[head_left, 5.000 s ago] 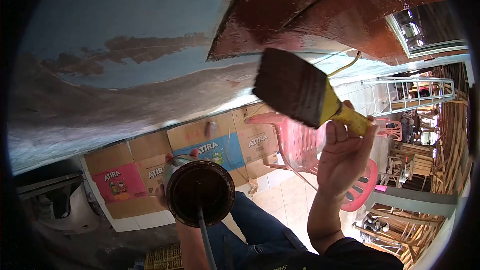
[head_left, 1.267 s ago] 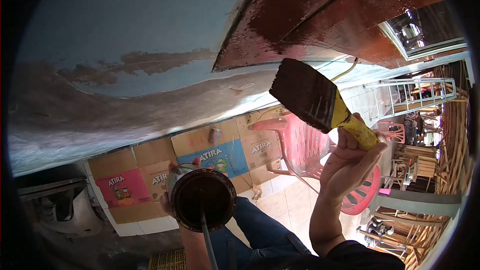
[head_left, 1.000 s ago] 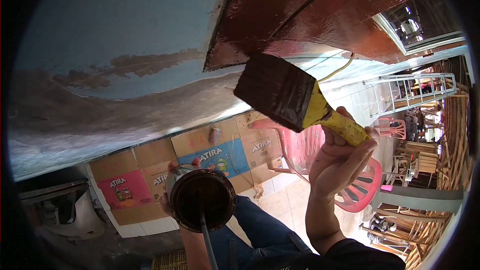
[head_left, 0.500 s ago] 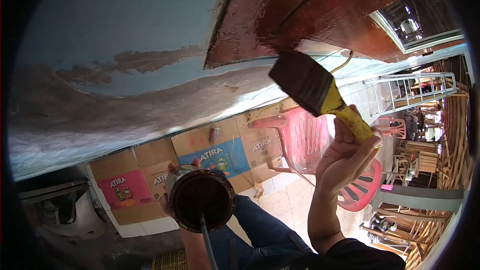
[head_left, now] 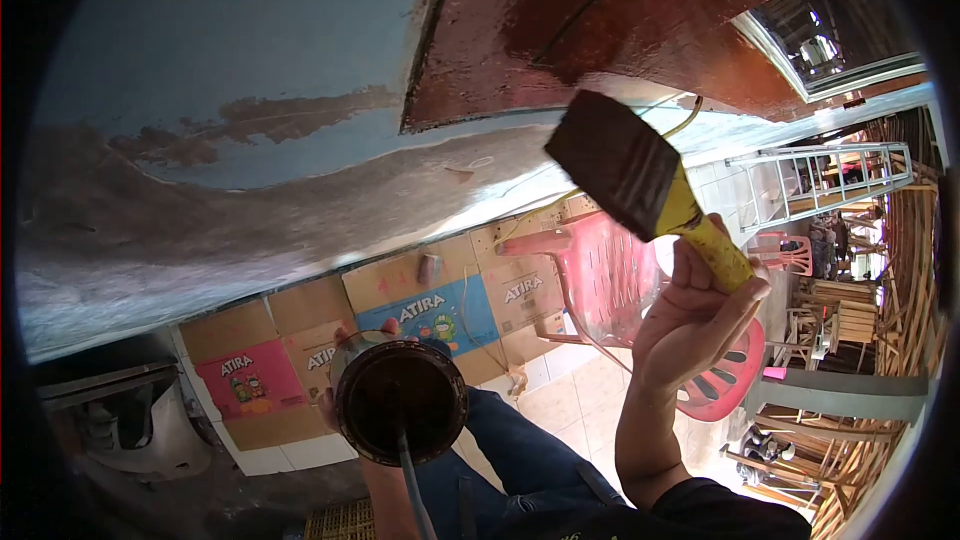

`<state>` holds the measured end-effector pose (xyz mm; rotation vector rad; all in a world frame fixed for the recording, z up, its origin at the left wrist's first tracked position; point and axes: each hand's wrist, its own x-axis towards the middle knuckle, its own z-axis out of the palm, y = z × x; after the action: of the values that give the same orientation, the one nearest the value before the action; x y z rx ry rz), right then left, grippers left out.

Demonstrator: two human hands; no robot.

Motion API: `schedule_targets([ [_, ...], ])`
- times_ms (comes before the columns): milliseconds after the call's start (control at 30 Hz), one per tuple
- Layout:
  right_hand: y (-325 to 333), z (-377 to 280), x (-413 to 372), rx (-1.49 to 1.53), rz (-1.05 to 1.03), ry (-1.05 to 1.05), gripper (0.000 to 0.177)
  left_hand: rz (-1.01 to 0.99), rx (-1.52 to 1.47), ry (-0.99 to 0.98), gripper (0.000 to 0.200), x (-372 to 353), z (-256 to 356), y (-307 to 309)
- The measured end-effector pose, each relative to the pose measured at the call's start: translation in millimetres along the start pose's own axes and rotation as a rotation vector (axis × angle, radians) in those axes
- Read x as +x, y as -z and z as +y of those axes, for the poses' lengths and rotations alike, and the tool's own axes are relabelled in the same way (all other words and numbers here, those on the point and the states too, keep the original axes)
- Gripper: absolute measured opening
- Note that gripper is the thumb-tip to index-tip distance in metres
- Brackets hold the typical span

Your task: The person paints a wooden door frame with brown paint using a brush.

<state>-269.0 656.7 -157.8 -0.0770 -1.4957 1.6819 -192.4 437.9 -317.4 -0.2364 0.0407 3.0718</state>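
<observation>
The brush (head_left: pixel 625 165) has tilted slightly higher, bristles pointing up-left at the red-brown panel (head_left: pixel 600 20) just above; the right hand (head_left: pixel 690 320) grips its handle, and the left hand (head_left: pixel 327 408) clasps the paint can (head_left: pixel 400 402).

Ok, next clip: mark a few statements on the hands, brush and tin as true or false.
The right hand grips a yellow-handled flat paintbrush with dark bristles. True.
The left hand holds a round tin of dark paint. True.
The paintbrush bristles are dipped in the tin. False: they are raised by the glossy red-brown hull, apart from the tin.
The flattened cardboard boxes on the floor are unprinted. False: they read ATIRA.
</observation>
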Motion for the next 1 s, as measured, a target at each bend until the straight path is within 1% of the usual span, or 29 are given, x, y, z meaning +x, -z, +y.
schedule_targets([
  [33,-2.1,1.3,-2.1,0.043,-0.053,0.016,0.028,0.023,0.000,-0.001,0.069,-1.5,0.2,0.7],
  [67,-3.3,3.5,-3.5,0.025,-0.071,0.038,0.032,0.046,0.001,-0.001,0.069,-2.4,0.2,1.3],
  [133,-5.0,8.3,-4.3,-0.011,-0.108,0.079,0.041,0.025,-0.029,0.020,0.067,-2.6,0.8,2.9],
  [167,-5.0,7.7,-0.6,-0.037,-0.086,0.083,0.040,0.015,-0.045,0.028,0.067,-2.8,0.8,3.4],
  [267,-4.1,0.8,6.1,-0.140,0.026,0.067,0.027,0.041,-0.037,0.017,0.065,-3.7,1.3,1.6],
  [400,-0.6,-1.3,3.1,-0.032,0.037,0.051,0.029,-0.042,-0.039,0.026,0.062,-3.9,4.4,16.5],
  [500,-2.6,7.4,-0.5,-0.003,-0.123,0.095,0.039,-0.030,-0.090,0.065,0.056,-3.3,5.2,19.9],
  [633,-2.0,4.3,5.9,-0.091,-0.016,0.089,0.040,0.037,-0.122,0.089,0.048,0.7,9.0,6.4],
  [733,2.0,1.1,1.7,-0.007,-0.008,0.046,0.039,0.166,-0.143,0.177,0.053,-1.5,15.1,18.0],
  [767,-1.8,1.3,-0.4,0.042,-0.069,0.052,0.039,0.206,-0.145,0.213,0.055,-2.1,17.2,21.8],
  [833,-4.6,5.0,-3.6,0.023,-0.123,0.049,0.038,0.265,-0.140,0.273,0.062,-2.5,20.6,26.5],
  [867,-6.3,6.8,-4.5,0.016,-0.150,0.048,0.038,0.212,-0.138,0.241,0.061,-1.8,18.7,21.9],
  [900,-9.3,8.1,-3.8,-0.028,-0.117,0.063,0.039,0.160,-0.137,0.209,0.060,0.6,16.3,12.8],
  [933,-10.1,6.8,-2.1,-0.049,-0.080,0.052,0.035,0.038,-0.145,0.120,0.060,-0.5,7.8,0.4],
  [1000,-8.3,2.3,3.8,-0.092,-0.009,0.030,0.027,-0.066,-0.114,0.024,0.062,-1.2,3.7,-5.4],
])
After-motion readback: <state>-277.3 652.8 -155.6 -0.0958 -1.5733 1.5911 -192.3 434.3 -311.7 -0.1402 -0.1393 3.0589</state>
